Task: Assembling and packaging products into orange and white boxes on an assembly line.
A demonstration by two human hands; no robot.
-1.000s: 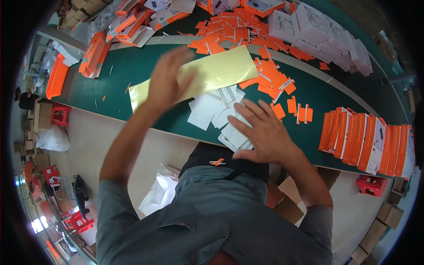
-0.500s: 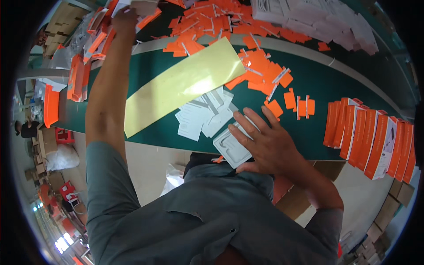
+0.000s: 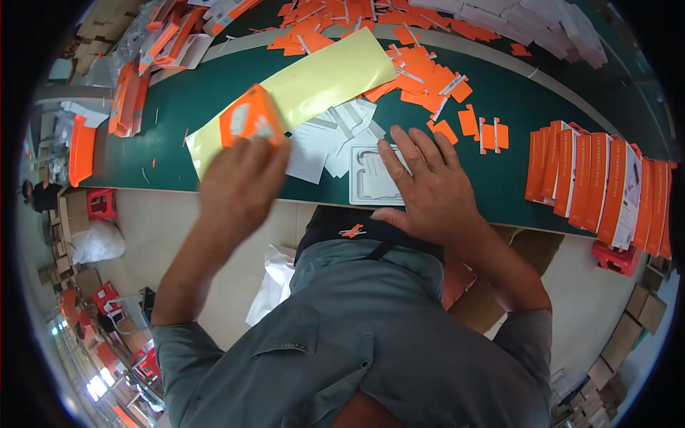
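Note:
My left hand (image 3: 246, 175), blurred by motion, is closed around an orange box (image 3: 246, 113) with pale pictures on its face. It holds the box above the near end of a long yellow sheet (image 3: 325, 71). My right hand (image 3: 435, 178) rests with its fingers stretched out over the right side of a white moulded tray (image 3: 354, 189) at the table's near edge. A white piece lies in the tray, partly under my fingers. Printed white leaflets (image 3: 308, 153) are fanned out beside the tray, partly beneath the yellow sheet.
Flat orange cards with white strips (image 3: 421, 75) are heaped toward the back of the green table (image 3: 168, 132). Filled orange boxes (image 3: 581, 185) stand in a row at the right. More orange boxes (image 3: 128, 100) stand at the left. White stacks (image 3: 521, 25) sit at the far right.
My left hand has come back from the far left boxes with an orange box. The tray under my right hand has moved farther onto the table and turned straighter.

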